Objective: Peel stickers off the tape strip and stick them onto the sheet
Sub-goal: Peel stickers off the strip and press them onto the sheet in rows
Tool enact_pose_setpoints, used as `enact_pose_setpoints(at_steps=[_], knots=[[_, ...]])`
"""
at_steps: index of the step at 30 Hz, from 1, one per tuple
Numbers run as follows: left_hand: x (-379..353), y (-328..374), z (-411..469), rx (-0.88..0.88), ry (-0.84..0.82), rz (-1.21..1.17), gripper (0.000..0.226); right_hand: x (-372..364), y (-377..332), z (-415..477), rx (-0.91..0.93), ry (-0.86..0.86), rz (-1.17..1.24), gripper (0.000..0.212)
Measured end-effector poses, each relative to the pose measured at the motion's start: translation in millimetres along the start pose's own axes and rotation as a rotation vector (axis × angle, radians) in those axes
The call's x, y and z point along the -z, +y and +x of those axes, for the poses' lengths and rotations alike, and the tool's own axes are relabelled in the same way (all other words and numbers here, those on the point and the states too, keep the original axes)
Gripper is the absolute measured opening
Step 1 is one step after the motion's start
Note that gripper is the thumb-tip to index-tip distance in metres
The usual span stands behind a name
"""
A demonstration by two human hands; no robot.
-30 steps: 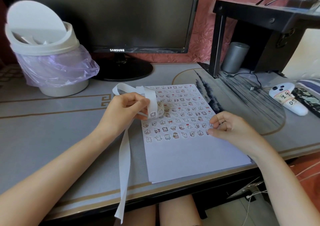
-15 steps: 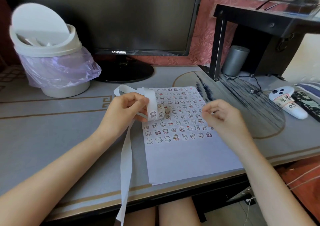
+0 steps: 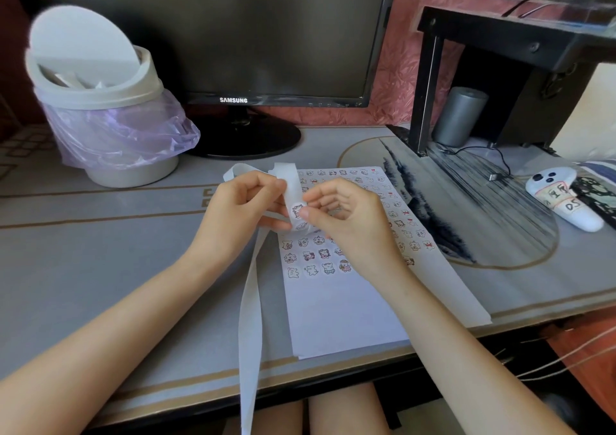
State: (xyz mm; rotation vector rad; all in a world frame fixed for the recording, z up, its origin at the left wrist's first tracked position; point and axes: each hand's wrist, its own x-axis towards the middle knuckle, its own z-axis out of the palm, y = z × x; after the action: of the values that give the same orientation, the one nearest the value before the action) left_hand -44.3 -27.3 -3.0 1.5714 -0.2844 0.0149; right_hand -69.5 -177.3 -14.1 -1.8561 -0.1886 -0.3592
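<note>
- While the left hand [image 3: 240,207] pinches the tape strip [image 3: 249,318], looped over the upper left of the sheet [image 3: 340,311], the right hand [image 3: 346,221] pinches at a sticker [image 3: 297,208] on it, thumb on its edge. Peel looks underway, sticker not yet free.
- The sheet lies flat on the bench [image 3: 100,268]: upper part filled with rows of stickers, lower part bare.
- Bottom row: four stickers show at the left; the right hand hides the rest, so can't tell if it's full.
- Strip tail hanging over the bench edge looks blank, likely spent; one more sticker shows below the thumb.
- Judgement: well past halfway. Left: finish the peel, place, repeat.
</note>
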Motion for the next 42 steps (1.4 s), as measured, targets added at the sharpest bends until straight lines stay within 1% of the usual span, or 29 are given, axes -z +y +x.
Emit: enact_pose_setpoints(at_steps=[3,5,7,9,11,14,22,29,35,38,40,42], knots=[[-1.1,-0.8,0.3,0.011,-0.033,-0.029,0.026,1.0,0.6,0.4,-0.007,0.032,0.021,0.020],[-0.3,-3.9,1.7,0.025,-0.100,-0.012,0.027,4.1,1.3,1.0,-0.009,0.056,0.043,0.018],[1.2,-8.1,3.3,0.030,-0.149,0.033,0.019,7.4,2.0,1.2,-0.017,0.067,0.071,0.015],[2.3,-10.9,4.4,0.019,-0.165,0.063,0.011,9.3,2.7,1.0,-0.023,0.072,0.080,0.015],[2.3,-12.1,4.6,0.010,-0.173,0.068,0.008,9.7,3.5,0.7,-0.023,0.075,0.075,0.015],[2.3,-12.9,4.1,0.009,-0.180,0.072,0.012,9.5,4.9,0.7,-0.027,0.075,0.085,0.015],[1.6,-13.2,4.1,0.004,-0.184,0.087,0.009,9.2,6.5,1.3,-0.008,0.061,0.063,0.017],[1.1,-11.4,3.6,0.039,-0.144,0.040,0.013,8.2,4.3,-1.9,0.007,0.023,-0.050,0.010],[0.5,-9.4,1.9,0.054,-0.113,0.067,0.014,10.1,3.9,-7.3,0.076,0.008,-0.191,0.005],[1.3,-9.3,2.1,0.056,-0.108,0.065,0.015,12.8,-2.5,-11.1,0.089,0.001,-0.153,0.008],[1.0,-9.3,2.1,0.056,-0.112,0.063,0.016,18.1,-7.0,-13.2,0.054,-0.006,-0.062,0.009],[0.6,-9.4,2.2,0.063,-0.108,0.064,0.017,27.3,-7.4,-14.0,-0.006,-0.009,-0.048,0.010]])
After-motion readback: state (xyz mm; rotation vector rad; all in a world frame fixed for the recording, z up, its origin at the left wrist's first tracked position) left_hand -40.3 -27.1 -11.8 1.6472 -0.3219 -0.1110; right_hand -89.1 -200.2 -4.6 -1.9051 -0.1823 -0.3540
